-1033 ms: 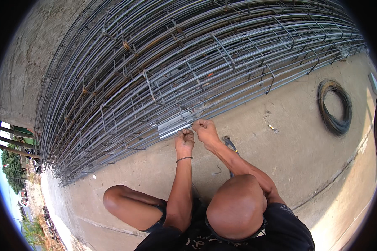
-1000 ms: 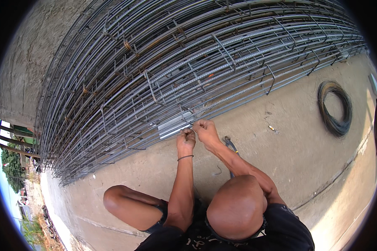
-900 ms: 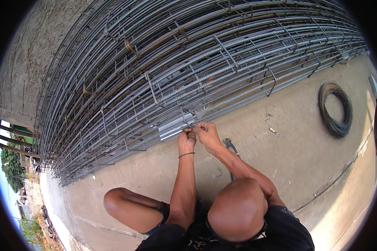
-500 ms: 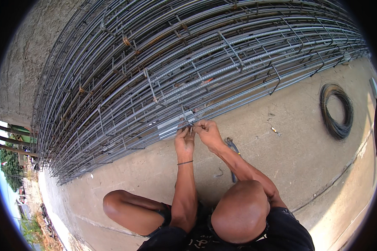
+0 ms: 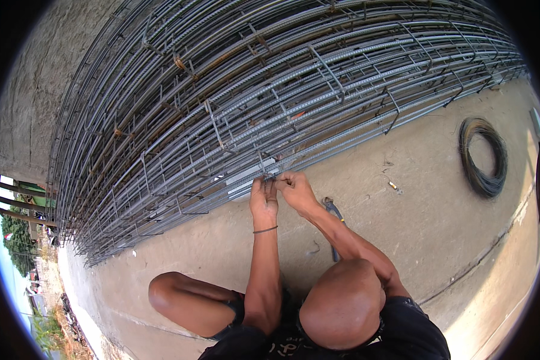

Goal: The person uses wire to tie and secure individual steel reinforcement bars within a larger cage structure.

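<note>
My left hand (image 5: 263,201) reaches up to the lowest front bars of the stacked rebar cages (image 5: 336,133). Its fingers are closed at a bar crossing, and their tips are partly hidden among the steel. Right beside it, my right hand (image 5: 296,192) is curled in a pinch at the same crossing. Whatever lies between its fingertips is too small to make out. A pair of pliers (image 5: 333,210) rests on the concrete, partly covered by my right forearm. A pale flat strip (image 5: 240,185) shows behind the bars next to my left hand.
A coil of dark tie wire (image 5: 492,188) lies on the concrete floor (image 5: 402,228) to the right. A small yellow-and-white piece (image 5: 392,185) and wire scraps lie nearer. The cages stretch across the far side, beside a rough wall (image 5: 27,96). My bent knees flank my arms.
Both hands stay at the same bar crossing, with small shifts of the fingers. The left hand sits slightly lower against the bars. The pliers and wire coil have not moved.
</note>
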{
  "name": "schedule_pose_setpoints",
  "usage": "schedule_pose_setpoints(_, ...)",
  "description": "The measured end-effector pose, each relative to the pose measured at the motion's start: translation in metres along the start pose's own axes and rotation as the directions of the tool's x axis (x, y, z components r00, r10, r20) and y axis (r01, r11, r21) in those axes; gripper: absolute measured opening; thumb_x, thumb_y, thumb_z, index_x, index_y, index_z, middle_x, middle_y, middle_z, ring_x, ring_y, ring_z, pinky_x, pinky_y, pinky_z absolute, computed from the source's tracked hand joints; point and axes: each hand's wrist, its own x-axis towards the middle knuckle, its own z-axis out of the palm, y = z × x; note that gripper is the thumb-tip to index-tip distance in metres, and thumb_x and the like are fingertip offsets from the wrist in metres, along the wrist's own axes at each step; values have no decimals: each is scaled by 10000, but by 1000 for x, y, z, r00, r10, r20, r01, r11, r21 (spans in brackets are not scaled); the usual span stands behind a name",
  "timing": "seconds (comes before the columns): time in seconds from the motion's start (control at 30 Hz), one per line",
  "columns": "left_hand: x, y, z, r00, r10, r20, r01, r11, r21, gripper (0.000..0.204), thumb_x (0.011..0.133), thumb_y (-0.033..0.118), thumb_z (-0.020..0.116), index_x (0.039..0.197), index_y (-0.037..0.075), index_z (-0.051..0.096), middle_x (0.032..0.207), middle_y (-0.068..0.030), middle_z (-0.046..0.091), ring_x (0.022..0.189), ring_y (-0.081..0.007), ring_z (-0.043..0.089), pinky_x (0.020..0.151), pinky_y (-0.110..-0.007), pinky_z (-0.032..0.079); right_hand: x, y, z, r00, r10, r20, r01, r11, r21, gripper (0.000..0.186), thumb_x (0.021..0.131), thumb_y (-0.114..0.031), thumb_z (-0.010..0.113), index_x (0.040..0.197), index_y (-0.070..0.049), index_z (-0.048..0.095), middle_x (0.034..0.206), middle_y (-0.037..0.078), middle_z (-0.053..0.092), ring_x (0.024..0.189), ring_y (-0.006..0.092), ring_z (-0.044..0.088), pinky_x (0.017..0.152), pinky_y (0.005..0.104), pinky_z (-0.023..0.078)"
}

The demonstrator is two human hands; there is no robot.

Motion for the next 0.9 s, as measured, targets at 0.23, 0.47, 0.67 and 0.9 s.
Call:
schedule_pose_setpoints(0.23,3,-6,11,983,-3,184,-14,996,90,230,954,109,475,1164,52,549,993,-83,628,922,-224,618,851,-368,519,3,0,-5,1000,20,1,-20,1000,15,97,842,-14,586,806,46,653,749,47,630,687,87,532,597,255,423)
schedule_pose_setpoints(0.47,7,-9,7,999,-38,-35,45,973,228,221,950,89,461,1101,15,604,1037,-108,616,963,-219,598,861,-363,504,7,6,-5,999,-35,11,35,999,16,109,841,-18,585,793,52,654,720,33,611,664,77,516,569,258,409)
schedule_pose_setpoints(0.67,31,-12,5,990,-54,130,29,982,188,285,963,92,396,1134,-28,590,1038,-109,595,982,-250,584,894,-373,492,6,2,-4,999,14,44,-9,995,-104,115,843,-30,589,802,50,662,716,30,614,657,75,517,572,265,416)
schedule_pose_setpoints(0.9,17,-1,19,975,-164,148,173,983,-53,202,947,153,512,1094,47,601,1002,-104,592,977,-273,563,919,-445,469,7,9,-7,999,-46,-10,46,999,-23,160,796,-63,584,821,72,665,648,117,606,612,148,554,566,337,443)
